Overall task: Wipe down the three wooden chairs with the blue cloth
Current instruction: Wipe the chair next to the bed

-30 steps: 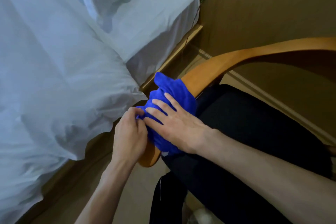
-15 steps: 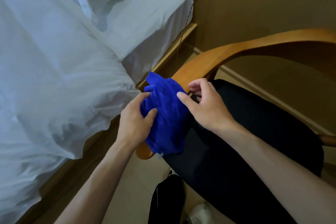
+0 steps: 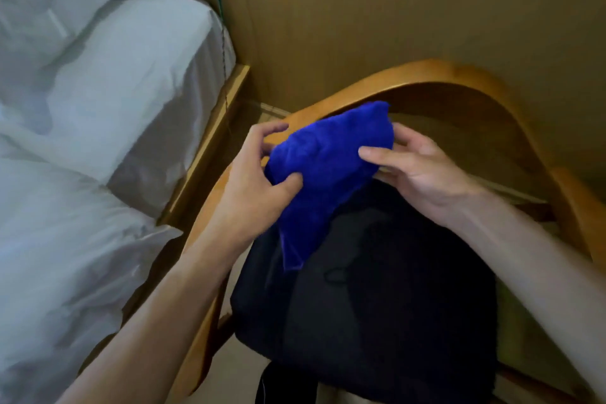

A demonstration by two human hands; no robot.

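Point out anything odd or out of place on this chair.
A black bag sits on the chair, covering the seat, so that part cannot be wiped as things stand. The left hand and right hand hold the bunched cloth over it. Nothing looks spilled or damaged.

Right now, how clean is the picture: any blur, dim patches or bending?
Head view: motion blur smears both forearms and softens the left hand and right hand; the cloth reads clearly; the dark bag loses detail in dim light; wide-angle bending curves the bed edge.
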